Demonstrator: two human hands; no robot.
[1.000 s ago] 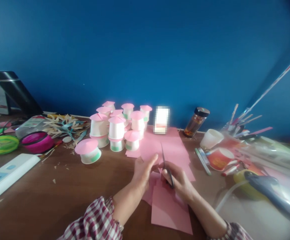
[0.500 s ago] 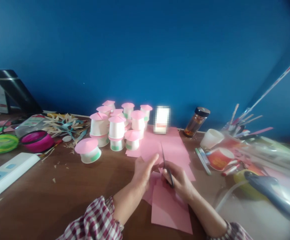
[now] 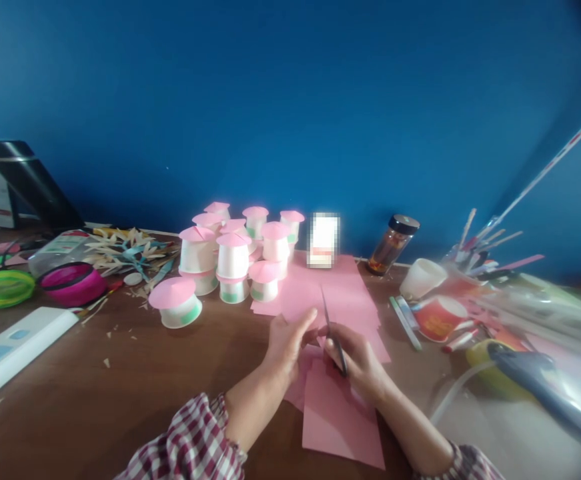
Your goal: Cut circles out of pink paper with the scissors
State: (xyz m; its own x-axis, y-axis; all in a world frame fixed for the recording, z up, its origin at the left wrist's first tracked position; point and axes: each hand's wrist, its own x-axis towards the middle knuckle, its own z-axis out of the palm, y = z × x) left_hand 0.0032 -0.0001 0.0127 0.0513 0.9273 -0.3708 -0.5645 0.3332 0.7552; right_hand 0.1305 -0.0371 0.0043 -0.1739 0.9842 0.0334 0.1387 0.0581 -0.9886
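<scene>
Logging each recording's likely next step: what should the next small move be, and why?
Probably a careful small snip: the right hand holds scissors with a blade reaching over pink paper, and the left hand is close beside it.

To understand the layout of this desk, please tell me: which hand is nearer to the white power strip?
Left. The left hand is to the right of the power strip, across the tabletop; the right hand, holding scissors, is farther right.
</scene>
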